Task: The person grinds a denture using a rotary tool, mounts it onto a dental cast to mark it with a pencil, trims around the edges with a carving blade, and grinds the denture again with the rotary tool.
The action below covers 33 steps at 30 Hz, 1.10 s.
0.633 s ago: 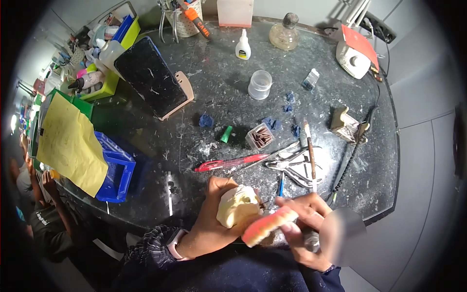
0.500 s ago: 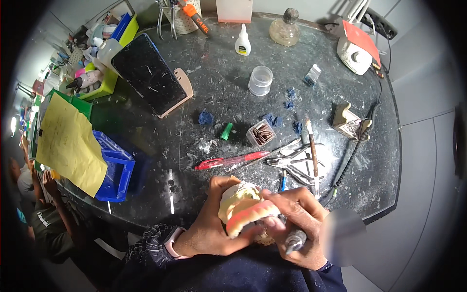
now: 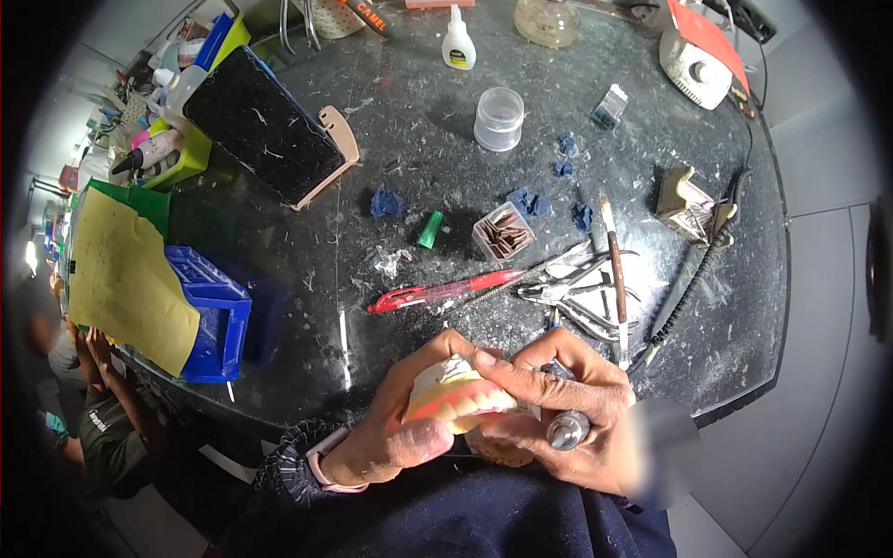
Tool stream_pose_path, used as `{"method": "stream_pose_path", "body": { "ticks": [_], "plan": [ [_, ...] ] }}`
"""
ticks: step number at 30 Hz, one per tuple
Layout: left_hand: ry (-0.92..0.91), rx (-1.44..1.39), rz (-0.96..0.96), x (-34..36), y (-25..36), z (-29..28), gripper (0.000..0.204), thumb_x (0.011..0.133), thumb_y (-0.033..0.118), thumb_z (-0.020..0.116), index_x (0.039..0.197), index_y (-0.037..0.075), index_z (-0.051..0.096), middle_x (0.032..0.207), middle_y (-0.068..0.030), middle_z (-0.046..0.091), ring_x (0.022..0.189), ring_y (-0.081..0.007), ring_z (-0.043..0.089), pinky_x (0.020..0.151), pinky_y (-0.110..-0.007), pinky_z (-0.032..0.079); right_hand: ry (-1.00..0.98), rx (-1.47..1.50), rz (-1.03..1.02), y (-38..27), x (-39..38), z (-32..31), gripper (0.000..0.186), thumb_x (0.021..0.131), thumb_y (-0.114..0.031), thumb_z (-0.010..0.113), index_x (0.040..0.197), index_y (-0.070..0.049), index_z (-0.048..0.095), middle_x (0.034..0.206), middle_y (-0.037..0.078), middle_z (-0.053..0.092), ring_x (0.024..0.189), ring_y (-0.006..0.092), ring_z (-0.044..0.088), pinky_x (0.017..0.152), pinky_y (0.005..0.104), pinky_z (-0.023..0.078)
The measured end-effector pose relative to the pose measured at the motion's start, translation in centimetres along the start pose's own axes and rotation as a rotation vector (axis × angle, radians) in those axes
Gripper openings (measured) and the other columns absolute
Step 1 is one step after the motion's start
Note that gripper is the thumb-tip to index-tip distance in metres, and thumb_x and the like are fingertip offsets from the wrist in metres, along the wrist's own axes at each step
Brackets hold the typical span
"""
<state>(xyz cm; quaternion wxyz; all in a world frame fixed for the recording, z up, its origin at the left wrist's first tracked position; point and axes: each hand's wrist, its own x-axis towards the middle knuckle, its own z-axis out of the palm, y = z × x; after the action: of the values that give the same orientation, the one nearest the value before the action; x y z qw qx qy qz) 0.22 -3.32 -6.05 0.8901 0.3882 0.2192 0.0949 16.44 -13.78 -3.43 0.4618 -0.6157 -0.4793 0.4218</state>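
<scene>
My left hand (image 3: 400, 409) is closed round a dental model (image 3: 446, 377), a cream plaster cast carrying a pink denture base with a row of cream teeth (image 3: 470, 402). The teeth face me. My right hand (image 3: 577, 400) reaches the model's right side, its thumb and fingertips at the teeth and cast. A tool with a rounded grey metal end (image 3: 568, 431) is gripped in that hand; its working tip is hidden. Under the model, between my hands, a tan plaster piece (image 3: 499, 449) shows in part.
Beyond my hands lie a red pen (image 3: 437, 290), pliers (image 3: 586, 302), a brush (image 3: 614, 265) and a clear box of brown pieces (image 3: 503, 232). A corded tool (image 3: 684, 279) rests at right. Phone (image 3: 260, 126) and blue bin (image 3: 219, 321) stand left. Another person's arm (image 3: 130, 400) shows far left.
The model has been turned in my left hand, so the tooth row now faces me more. My right fingers have shifted along it. The whole view has tilted down slightly.
</scene>
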Motion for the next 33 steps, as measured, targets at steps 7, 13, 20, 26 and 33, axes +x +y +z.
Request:
{"method": "stream_pose_path", "body": {
  "ticks": [7, 13, 20, 26, 33],
  "plan": [
    [0.005, 0.115, -0.087, 0.1, 0.7, -0.2, 0.058, 0.071, 0.044, 0.060, 0.104, -0.002, 0.047, 0.090, -0.0072, 0.050, 0.067, -0.0075, 0.049, 0.059, -0.020, 0.040, -0.044, 0.358, 0.099, 0.8, 1.0, -0.4, 0.058, 0.062, -0.034, 0.080, 0.110, -0.004, 0.065, 0.098, 0.008, 0.057, 0.088, 0.0164, 0.056, 0.078, 0.0289, 0.044],
    [0.135, -0.013, -0.128, -0.6, -0.9, -0.8, 0.060, 0.070, 0.037, 0.057, 0.111, -0.004, 0.041, 0.105, -0.0107, 0.041, 0.090, -0.0126, 0.046, 0.079, -0.027, 0.039, -0.116, 0.384, 0.037, 1.9, 1.7, -0.3, 0.066, 0.063, -0.034, 0.079, 0.115, 0.001, 0.060, 0.110, 0.015, 0.058, 0.097, 0.0231, 0.057, 0.084, 0.0330, 0.044],
    [0.047, 0.090, 0.067, 0.2, -1.2, -0.4, 0.056, 0.070, 0.039, 0.057, 0.104, -0.004, 0.046, 0.112, -0.0146, 0.035, 0.094, -0.0164, 0.046, 0.084, -0.032, 0.037, -0.207, 0.564, 0.201, 2.2, 1.9, 0.1, 0.061, 0.067, -0.027, 0.079, 0.115, 0.004, 0.059, 0.110, 0.018, 0.059, 0.103, 0.0257, 0.057, 0.086, 0.0353, 0.045],
    [-0.015, -0.031, 0.023, 0.4, -0.9, -0.3, 0.062, 0.070, 0.033, 0.060, 0.113, -0.004, 0.036, 0.112, -0.0151, 0.037, 0.097, -0.0166, 0.045, 0.087, -0.033, 0.036, -0.254, 0.571, 0.188, 2.2, 1.9, -0.2, 0.061, 0.068, -0.027, 0.079, 0.116, 0.004, 0.058, 0.113, 0.019, 0.058, 0.105, 0.0277, 0.057, 0.088, 0.0361, 0.045],
    [-0.047, 0.008, 0.033, 0.9, -0.1, -0.2, 0.064, 0.070, 0.028, 0.058, 0.114, 0.000, 0.021, 0.110, -0.0190, 0.045, 0.095, -0.0183, 0.043, 0.088, -0.035, 0.033, -0.273, 0.564, 0.151, 2.1, 2.0, 0.0, 0.055, 0.075, -0.026, 0.074, 0.118, 0.003, 0.055, 0.114, 0.018, 0.057, 0.108, 0.0280, 0.055, 0.090, 0.0361, 0.043]
  ]
}}
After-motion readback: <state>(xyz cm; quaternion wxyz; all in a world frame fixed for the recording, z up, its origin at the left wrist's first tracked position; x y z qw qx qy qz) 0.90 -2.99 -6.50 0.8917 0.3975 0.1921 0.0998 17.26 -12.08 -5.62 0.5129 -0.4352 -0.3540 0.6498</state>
